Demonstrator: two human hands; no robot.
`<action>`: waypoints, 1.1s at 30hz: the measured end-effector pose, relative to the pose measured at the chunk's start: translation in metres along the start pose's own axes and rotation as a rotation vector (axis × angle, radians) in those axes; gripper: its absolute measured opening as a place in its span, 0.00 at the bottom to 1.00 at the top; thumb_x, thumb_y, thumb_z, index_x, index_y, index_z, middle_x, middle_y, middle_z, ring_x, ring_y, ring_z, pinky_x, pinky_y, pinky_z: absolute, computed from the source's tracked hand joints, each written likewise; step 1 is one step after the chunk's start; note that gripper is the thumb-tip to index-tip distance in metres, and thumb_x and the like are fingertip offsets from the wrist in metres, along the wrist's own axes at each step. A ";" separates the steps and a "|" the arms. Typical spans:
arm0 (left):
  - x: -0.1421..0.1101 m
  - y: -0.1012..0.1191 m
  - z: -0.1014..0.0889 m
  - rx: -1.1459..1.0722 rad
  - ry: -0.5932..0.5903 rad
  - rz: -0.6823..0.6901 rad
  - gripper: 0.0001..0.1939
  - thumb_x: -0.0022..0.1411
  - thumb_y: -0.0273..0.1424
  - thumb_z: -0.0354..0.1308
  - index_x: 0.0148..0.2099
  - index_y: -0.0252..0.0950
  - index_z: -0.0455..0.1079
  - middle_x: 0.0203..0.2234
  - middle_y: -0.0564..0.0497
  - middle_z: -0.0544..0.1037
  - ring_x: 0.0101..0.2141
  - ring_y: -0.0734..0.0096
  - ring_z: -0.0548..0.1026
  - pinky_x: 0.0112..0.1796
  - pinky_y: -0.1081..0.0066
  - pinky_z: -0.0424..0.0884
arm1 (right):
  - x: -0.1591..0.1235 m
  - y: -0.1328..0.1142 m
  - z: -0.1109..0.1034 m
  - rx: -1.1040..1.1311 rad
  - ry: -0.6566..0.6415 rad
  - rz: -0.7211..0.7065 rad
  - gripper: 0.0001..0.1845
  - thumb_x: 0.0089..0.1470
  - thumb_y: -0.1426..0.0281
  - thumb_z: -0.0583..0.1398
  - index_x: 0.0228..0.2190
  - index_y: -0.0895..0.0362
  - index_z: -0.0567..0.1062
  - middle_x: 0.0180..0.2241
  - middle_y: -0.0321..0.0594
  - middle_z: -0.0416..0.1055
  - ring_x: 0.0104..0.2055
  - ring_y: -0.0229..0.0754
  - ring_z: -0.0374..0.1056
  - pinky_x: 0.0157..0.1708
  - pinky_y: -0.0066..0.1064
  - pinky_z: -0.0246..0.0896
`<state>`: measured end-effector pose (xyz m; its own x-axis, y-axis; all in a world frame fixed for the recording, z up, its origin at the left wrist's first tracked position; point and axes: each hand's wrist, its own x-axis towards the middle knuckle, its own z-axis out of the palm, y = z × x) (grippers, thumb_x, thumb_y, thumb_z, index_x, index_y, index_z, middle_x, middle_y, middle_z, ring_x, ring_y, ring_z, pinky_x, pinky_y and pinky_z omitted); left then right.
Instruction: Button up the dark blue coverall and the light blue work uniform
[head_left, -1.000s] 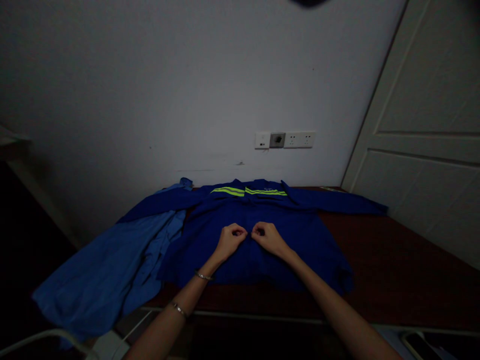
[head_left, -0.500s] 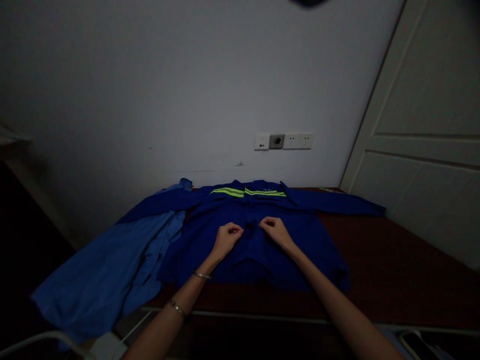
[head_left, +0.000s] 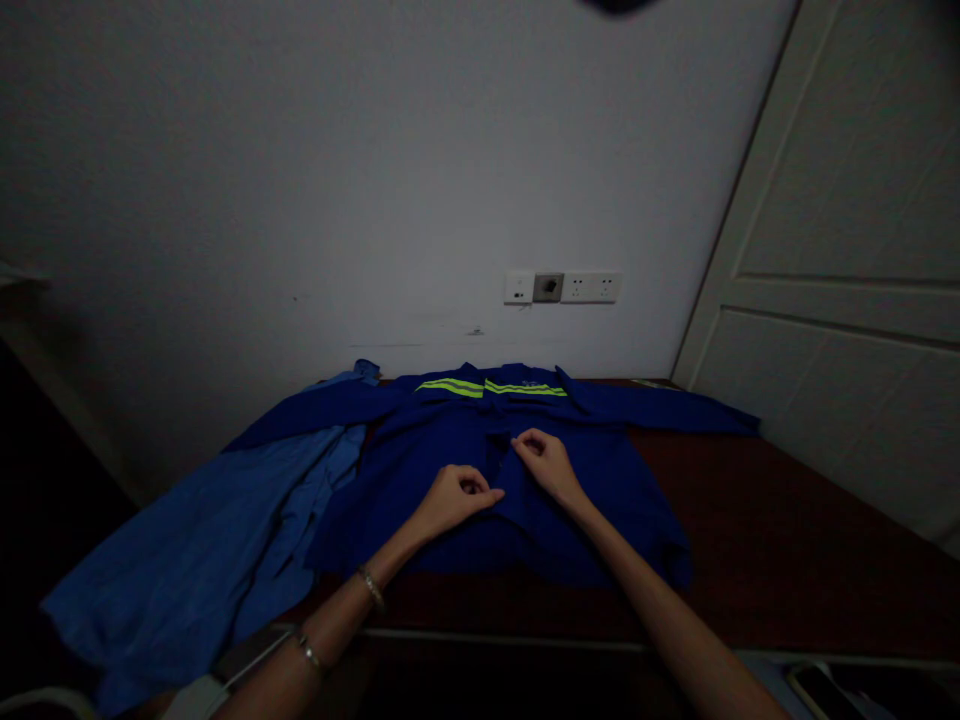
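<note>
A dark blue work jacket [head_left: 420,440] with yellow-green reflective stripes lies spread, front up, its sleeves out to both sides. Over the middle of its front, my right hand [head_left: 547,462] pinches the edge of the front opening, where a dark fold gapes. My left hand [head_left: 457,495] is lower and to the left, thumb and forefinger brought together at the cloth near the opening. Any button or fastener between the fingertips is too dark and small to make out.
A lighter blue garment [head_left: 172,540] lies under the left sleeve and hangs over the front edge of the dark red table [head_left: 750,540]. Wall sockets [head_left: 562,288] sit behind. A panelled door [head_left: 840,300] stands at right. A phone [head_left: 821,690] is at the lower right.
My left hand has moved down and slightly right along the jacket front, away from the fold. My right hand stays at the opening's edge. The view has shifted slightly.
</note>
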<state>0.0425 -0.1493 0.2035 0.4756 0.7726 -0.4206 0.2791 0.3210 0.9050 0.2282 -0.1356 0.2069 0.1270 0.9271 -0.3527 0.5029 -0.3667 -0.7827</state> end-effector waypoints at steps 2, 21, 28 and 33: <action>-0.007 0.006 0.000 0.010 -0.062 -0.033 0.12 0.45 0.37 0.60 0.25 0.30 0.72 0.17 0.54 0.70 0.21 0.77 0.63 0.23 0.77 0.55 | -0.002 -0.004 -0.001 -0.051 0.006 -0.046 0.13 0.49 0.62 0.54 0.23 0.59 0.68 0.18 0.33 0.62 0.19 0.34 0.56 0.19 0.25 0.51; -0.020 0.006 -0.001 -0.256 -0.027 -0.110 0.06 0.45 0.25 0.52 0.28 0.31 0.69 0.20 0.54 0.72 0.22 0.78 0.68 0.24 0.78 0.65 | -0.061 -0.051 -0.006 -0.227 -0.317 -0.066 0.07 0.48 0.70 0.58 0.29 0.59 0.74 0.25 0.39 0.71 0.26 0.36 0.66 0.25 0.24 0.58; -0.024 0.005 -0.004 -0.458 -0.110 -0.152 0.06 0.46 0.28 0.55 0.30 0.31 0.66 0.20 0.56 0.68 0.21 0.79 0.66 0.21 0.78 0.68 | -0.063 -0.056 -0.005 -0.087 -0.400 0.053 0.08 0.47 0.66 0.57 0.25 0.58 0.72 0.22 0.36 0.68 0.17 0.32 0.61 0.14 0.22 0.52; -0.026 0.011 -0.006 -0.524 -0.136 -0.207 0.11 0.46 0.34 0.60 0.30 0.30 0.67 0.20 0.55 0.67 0.23 0.79 0.66 0.22 0.77 0.69 | -0.066 -0.060 -0.005 -0.152 -0.340 -0.055 0.07 0.48 0.69 0.57 0.23 0.58 0.72 0.22 0.36 0.68 0.25 0.36 0.63 0.23 0.24 0.56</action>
<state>0.0283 -0.1621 0.2248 0.5674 0.5987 -0.5653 -0.0563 0.7131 0.6988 0.1944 -0.1748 0.2799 -0.1819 0.8570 -0.4822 0.6252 -0.2778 -0.7294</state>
